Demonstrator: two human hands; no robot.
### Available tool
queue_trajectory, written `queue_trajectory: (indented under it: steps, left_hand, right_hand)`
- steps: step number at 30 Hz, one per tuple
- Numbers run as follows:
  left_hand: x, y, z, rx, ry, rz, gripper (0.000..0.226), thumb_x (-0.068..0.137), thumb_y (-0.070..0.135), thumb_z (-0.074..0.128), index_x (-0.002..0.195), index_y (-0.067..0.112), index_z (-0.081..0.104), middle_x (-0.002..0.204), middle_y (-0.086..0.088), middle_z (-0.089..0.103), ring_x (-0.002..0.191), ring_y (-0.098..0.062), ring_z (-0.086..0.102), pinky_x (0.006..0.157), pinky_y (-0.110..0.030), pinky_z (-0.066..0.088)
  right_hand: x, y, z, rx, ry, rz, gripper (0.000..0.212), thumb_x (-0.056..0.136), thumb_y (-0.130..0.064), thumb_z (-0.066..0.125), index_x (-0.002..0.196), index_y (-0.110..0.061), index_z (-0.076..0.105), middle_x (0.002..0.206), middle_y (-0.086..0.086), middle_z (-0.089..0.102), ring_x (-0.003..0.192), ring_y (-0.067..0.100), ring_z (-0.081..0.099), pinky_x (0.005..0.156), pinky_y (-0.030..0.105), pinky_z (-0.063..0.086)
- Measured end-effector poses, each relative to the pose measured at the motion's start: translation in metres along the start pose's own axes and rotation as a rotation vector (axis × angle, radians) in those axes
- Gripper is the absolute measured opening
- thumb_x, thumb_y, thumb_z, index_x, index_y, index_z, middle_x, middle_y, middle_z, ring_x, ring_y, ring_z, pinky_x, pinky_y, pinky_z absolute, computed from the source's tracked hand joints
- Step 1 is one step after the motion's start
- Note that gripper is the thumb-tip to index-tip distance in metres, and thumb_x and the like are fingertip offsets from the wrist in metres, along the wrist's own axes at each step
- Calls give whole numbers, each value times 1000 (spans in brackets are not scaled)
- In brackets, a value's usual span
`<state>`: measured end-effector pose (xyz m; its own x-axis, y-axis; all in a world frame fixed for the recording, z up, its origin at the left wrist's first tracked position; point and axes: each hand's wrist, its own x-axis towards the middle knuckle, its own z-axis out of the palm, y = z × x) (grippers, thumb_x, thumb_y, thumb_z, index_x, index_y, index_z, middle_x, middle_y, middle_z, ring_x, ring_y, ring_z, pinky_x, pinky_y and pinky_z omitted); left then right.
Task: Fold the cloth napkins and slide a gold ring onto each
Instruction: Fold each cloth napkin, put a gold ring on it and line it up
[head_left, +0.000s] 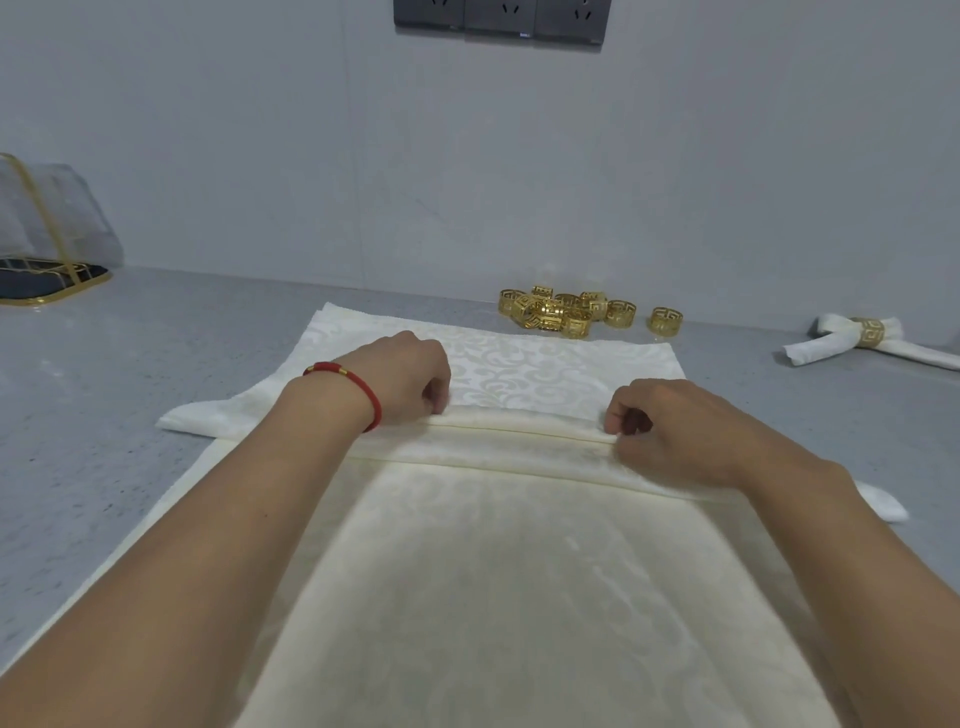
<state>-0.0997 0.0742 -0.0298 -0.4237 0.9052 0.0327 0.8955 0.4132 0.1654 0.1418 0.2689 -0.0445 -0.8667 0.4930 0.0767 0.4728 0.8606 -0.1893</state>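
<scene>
A cream patterned cloth napkin (519, 561) lies spread on the grey table (130, 389), with a narrow fold running across it between my hands. My left hand (405, 374), with a red bracelet on its wrist, pinches the left end of that fold. My right hand (670, 431) pinches the right end. Another cream napkin (545, 364) lies flat beyond the fold, partly under the first. A pile of several gold rings (561, 309) sits behind it, and one gold ring (665, 320) stands apart to the right.
A rolled white napkin with a gold ring on it (867, 340) lies at the far right. A gold wire holder with folded cloth (47, 234) stands at the far left by the wall. A white cloth corner (883, 501) shows beside my right forearm.
</scene>
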Motion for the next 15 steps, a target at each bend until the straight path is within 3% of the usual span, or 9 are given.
queue_trajectory:
  steps: [2,5,7,10,12,15]
  left_hand:
    - [0,0,2,-23,-2,-5,20,86,11,66,88,30,65,88,10,62,84,-17,63,78,-29,52]
    - [1,1,5,30,-50,-23,20,90,16,66,108,24,67,102,6,62,96,-20,62,86,-33,52]
    - [1,2,4,75,-50,-32,14,92,19,63,104,25,64,110,3,60,100,-22,61,87,-35,51]
    - [-1,3,3,140,11,-40,12,91,21,61,94,30,53,106,4,57,95,-22,58,77,-31,43]
    - [-1,4,4,184,82,-42,16,90,17,59,90,30,50,99,6,53,95,-23,57,74,-30,37]
    - [0,8,5,206,110,-17,24,84,6,56,87,28,49,97,7,55,94,-22,56,73,-30,36]
  right_hand:
    - [1,4,3,31,55,-39,12,96,-26,60,85,-32,61,88,-15,64,81,6,59,78,41,56]
    - [2,9,5,49,15,-70,7,98,-29,64,103,-34,63,103,-17,58,94,6,57,85,35,52]
    - [4,12,6,14,7,-81,9,99,-31,64,107,-30,68,106,-16,59,99,7,56,87,34,51]
    - [6,9,9,-18,104,-72,5,99,-30,62,98,-30,67,95,-16,63,90,8,59,77,34,52]
    - [7,7,11,-62,193,-69,5,98,-28,63,94,-30,63,91,-15,61,87,10,57,71,32,49]
    - [9,4,11,-119,204,-77,7,95,-24,67,95,-28,61,94,-13,60,90,13,54,73,35,50]
